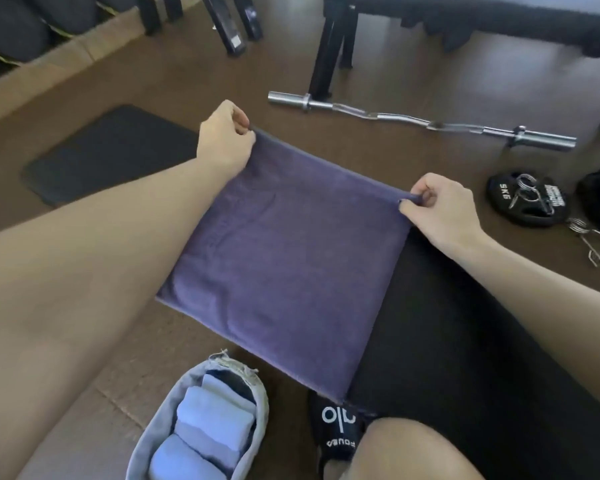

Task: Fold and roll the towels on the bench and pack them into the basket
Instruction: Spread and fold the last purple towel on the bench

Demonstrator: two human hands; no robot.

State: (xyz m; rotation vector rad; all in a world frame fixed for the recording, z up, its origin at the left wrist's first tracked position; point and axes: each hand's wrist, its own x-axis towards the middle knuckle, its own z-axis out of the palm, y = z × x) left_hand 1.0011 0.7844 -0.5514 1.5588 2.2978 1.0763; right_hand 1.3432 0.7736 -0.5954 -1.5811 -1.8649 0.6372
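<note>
Basket (257, 403), cut off below, hides its rolled towels' (210, 422) ends.

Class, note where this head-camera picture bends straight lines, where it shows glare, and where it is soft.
Head view: wide-angle bending curves the bench edge; glare brightens the curl bar; the rolled towels in the basket look soft and washed out.

A purple towel (284, 251) lies spread across the black counter (465, 341). The left hand (224, 140) and right hand (437, 206) each pinch a far corner. Below, a grey basket (257, 403) holds rolled pale-blue towels (208, 424).
</note>
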